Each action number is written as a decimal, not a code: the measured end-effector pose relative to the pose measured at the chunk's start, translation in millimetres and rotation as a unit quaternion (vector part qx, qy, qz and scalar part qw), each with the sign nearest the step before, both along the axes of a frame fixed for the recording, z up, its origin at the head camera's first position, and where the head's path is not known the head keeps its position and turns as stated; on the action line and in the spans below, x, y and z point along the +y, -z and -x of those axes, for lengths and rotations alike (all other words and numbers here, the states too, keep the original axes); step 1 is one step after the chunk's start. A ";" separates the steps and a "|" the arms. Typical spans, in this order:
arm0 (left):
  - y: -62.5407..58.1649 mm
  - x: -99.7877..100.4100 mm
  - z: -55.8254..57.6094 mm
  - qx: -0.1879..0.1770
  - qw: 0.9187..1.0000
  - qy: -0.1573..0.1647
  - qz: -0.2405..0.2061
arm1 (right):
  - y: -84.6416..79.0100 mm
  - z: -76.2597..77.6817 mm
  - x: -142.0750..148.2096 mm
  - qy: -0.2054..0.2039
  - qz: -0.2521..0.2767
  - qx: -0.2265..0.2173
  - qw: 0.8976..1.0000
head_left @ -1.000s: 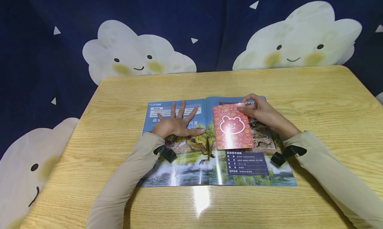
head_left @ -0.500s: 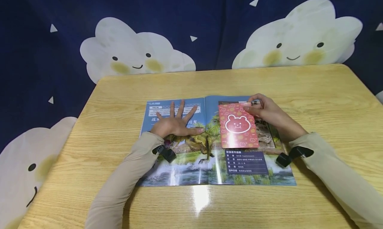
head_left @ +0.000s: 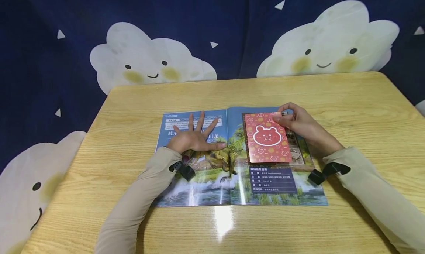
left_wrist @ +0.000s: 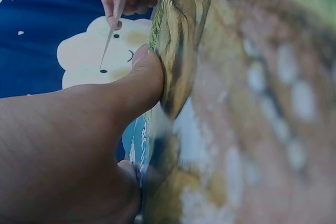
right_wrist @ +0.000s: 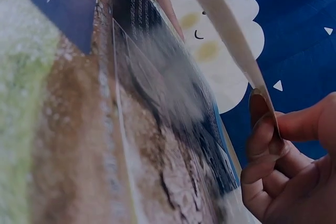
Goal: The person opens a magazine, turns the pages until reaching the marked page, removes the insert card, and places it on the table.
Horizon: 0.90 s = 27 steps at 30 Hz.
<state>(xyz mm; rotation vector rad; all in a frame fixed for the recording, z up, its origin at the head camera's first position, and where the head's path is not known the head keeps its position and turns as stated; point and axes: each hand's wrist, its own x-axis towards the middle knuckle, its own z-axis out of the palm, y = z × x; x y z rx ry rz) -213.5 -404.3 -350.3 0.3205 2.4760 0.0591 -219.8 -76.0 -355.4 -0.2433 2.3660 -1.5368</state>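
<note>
An illustrated dinosaur magazine (head_left: 196, 187) lies spread on the wooden table. On its left page rests my left hand (head_left: 192, 138), fingers spread and straight; in the left wrist view the thumb (left_wrist: 142, 80) lies against the page. My right hand (head_left: 300, 124) pinches a thin red card (head_left: 268, 137) with a white-outlined bear face by its upper right corner, between thumb and fingers. The right wrist view shows the card (right_wrist: 231, 30) edge-on, held up apart from the page. Part of the right page's photos is hidden behind it.
The wooden table (head_left: 126, 117) extends around the magazine, with a glare spot near its front. Behind hangs a dark blue curtain (head_left: 232, 17) with smiling white clouds. A black strap with a small camera (head_left: 317, 176) sits on the right wrist, another (head_left: 187, 171) on the left.
My right hand has moved a little to the right with the red card, which now hangs further over the right page's photos. The left hand has stayed put on the left page.
</note>
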 end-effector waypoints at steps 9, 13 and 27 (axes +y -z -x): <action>-2.6 -1.1 -3.3 0.009 1.000 0.005 -0.001 | 0.8 0.4 0.2 0.004 0.008 -0.002 1.000; -1.8 -1.1 -2.6 0.005 1.000 0.007 -0.006 | 0.6 0.3 2.2 0.009 0.006 -0.005 1.000; -2.8 -0.9 -3.1 0.004 1.000 0.006 -0.011 | -0.6 -1.5 18.0 0.033 -0.034 -0.001 0.999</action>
